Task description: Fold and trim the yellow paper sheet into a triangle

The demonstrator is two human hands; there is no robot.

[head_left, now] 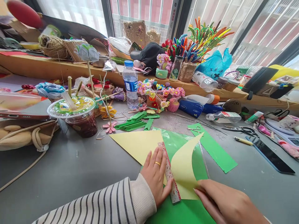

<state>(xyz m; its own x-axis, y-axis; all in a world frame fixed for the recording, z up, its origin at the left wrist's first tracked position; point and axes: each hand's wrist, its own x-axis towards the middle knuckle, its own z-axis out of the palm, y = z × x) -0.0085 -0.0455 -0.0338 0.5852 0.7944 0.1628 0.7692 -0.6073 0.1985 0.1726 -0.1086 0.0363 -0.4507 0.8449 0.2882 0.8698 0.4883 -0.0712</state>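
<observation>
My left hand [155,174] lies flat with fingers stretched out, pressing a patterned ruler [170,175] with red edging onto a sheet of pale yellow paper [137,144]. To the right of the ruler the yellow paper lifts and curls upward. My right hand [227,199] pinches the lower right edge of this raised part between thumb and fingers. Beneath lie green paper [187,213] and a clear plastic sleeve [167,135] with green sheets. A gold ring is on my left hand.
A lidded cup of dark drink [81,124] and a water bottle [131,87] stand behind. Folded green strips [133,122] lie near them. At right are a green paper strip [216,152], scissors [245,129], a cutter [243,141] and a phone [271,154]. A cluttered wooden ledge [149,77] runs behind.
</observation>
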